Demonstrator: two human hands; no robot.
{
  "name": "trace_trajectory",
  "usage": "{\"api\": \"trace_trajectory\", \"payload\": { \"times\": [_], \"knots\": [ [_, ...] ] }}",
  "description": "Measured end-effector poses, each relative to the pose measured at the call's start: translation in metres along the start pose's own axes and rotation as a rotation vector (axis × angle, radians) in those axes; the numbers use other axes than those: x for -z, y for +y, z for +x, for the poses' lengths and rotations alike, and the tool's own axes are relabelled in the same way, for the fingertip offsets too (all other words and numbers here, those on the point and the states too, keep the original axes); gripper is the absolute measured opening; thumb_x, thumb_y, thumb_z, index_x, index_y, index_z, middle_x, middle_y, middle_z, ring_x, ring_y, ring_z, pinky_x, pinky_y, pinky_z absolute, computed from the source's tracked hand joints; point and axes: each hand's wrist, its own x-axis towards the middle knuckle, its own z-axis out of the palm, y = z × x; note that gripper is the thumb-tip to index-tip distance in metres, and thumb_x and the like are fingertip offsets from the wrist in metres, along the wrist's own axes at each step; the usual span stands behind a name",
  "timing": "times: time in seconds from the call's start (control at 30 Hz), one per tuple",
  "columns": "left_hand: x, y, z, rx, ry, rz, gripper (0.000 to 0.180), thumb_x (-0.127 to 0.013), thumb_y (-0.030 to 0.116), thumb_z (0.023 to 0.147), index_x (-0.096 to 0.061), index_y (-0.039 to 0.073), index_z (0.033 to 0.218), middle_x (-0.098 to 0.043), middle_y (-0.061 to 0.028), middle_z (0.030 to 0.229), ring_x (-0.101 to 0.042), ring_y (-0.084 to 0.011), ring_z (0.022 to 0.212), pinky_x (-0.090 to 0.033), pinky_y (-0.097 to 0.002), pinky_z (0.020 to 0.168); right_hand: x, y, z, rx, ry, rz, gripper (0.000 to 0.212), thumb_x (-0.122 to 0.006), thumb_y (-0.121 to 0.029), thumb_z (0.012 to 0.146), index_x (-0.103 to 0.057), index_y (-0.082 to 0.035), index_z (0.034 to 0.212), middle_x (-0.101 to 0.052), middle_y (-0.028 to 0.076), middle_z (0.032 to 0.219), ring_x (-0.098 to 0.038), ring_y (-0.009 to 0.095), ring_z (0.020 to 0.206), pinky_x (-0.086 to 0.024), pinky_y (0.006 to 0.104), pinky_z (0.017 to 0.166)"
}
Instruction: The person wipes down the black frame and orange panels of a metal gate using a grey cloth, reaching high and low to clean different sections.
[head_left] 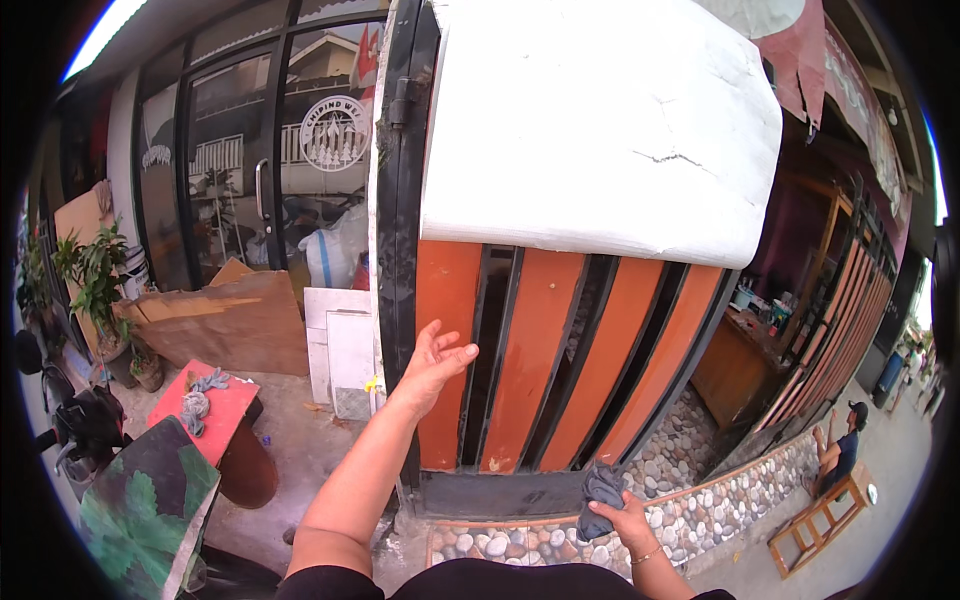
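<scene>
My left hand [437, 370] is raised in front of the left part of an orange slatted gate [545, 360] with a black metal frame. Its fingers are apart and hold nothing; whether it touches the slat I cannot tell. Low at the right, my right hand [630, 524] grips a dark grey cloth [600, 500], near the gate's bottom rail. A white sheet [600, 120] with a small crack covers the gate's upper part. The black hinge post [400, 200] stands at the gate's left side.
At left, a red table [220, 400] bears a grey rag [196, 405], with a green leaf-patterned board [150, 510] nearer me. Wooden boards [230, 320] lean before glass doors [230, 160]. At right are a pebbled strip [720, 510], a wooden stool [820, 525] and a seated person [840, 450].
</scene>
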Motion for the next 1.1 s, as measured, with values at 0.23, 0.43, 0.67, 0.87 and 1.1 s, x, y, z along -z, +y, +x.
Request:
{"api": "trace_trajectory", "payload": {
  "times": [0.23, 0.43, 0.67, 0.87, 1.1],
  "knots": [
    [0.004, 0.065, 0.087, -0.223, -0.1, -0.358, 0.094, -0.081, 0.028, 0.079, -0.022, 0.005, 0.148, -0.036, -0.0178, 0.143, -0.044, -0.0294, 0.127, -0.04, -0.0476, 0.104, -0.008, -0.026, 0.028, -0.098, -0.022, -0.288, 0.04, -0.071, -0.034, 0.089, -0.055, -0.008, 0.063, -0.05, -0.006, 0.067, -0.04, 0.004, 0.063, -0.031, 0.0234, 0.052],
    [-0.031, 0.097, 0.071, -0.339, -0.381, -0.378, 0.09, -0.085, 0.022, 0.074, -0.032, 0.008, 0.145, -0.049, -0.007, 0.135, -0.049, -0.0264, 0.125, -0.037, -0.0491, 0.105, -0.024, -0.027, 0.034, 0.043, -0.065, -0.186, 0.019, -0.069, -0.007, 0.082, -0.067, 0.005, 0.096, -0.066, 0.002, 0.084, -0.06, 0.01, 0.074, -0.049, 0.0236, 0.069],
    [-0.073, 0.164, 0.031, -0.391, -0.388, -0.316, 0.065, -0.066, 0.025, 0.091, -0.033, -0.005, 0.139, -0.046, -0.0253, 0.133, -0.051, -0.0342, 0.124, -0.049, -0.0519, 0.097, -0.088, -0.11, 0.034, 0.327, -0.092, -0.302, 0.084, -0.078, -0.006, 0.074, -0.036, -0.003, 0.146, -0.061, 0.008, 0.108, -0.055, 0.017, 0.107, -0.042, 0.0322, 0.095],
    [-0.089, 0.213, 0.005, -0.482, -0.62, -0.355, 0.054, -0.055, 0.024, 0.097, -0.035, -0.006, 0.137, -0.052, -0.0237, 0.128, -0.058, -0.0344, 0.118, -0.054, -0.052, 0.094, -0.115, -0.205, 0.02, 0.529, -0.145, -0.364, 0.095, -0.078, -0.003, 0.078, -0.02, -0.004, 0.153, -0.057, 0.01, 0.112, -0.058, 0.014, 0.097, -0.046, 0.0276, 0.09],
    [-0.122, 0.266, -0.017, -0.717, -0.851, -0.401, 0.049, -0.051, 0.03, 0.099, -0.044, -0.002, 0.135, -0.058, -0.0174, 0.127, -0.062, -0.0305, 0.113, -0.056, -0.0448, 0.092, -0.127, -0.294, 0.005, 0.828, 0.123, -0.719, 0.098, -0.079, -0.016, 0.079, -0.019, -0.009, 0.155, -0.056, 0.019, 0.116, -0.062, 0.021, 0.088, -0.049, 0.0338, 0.086]
  ]
}}
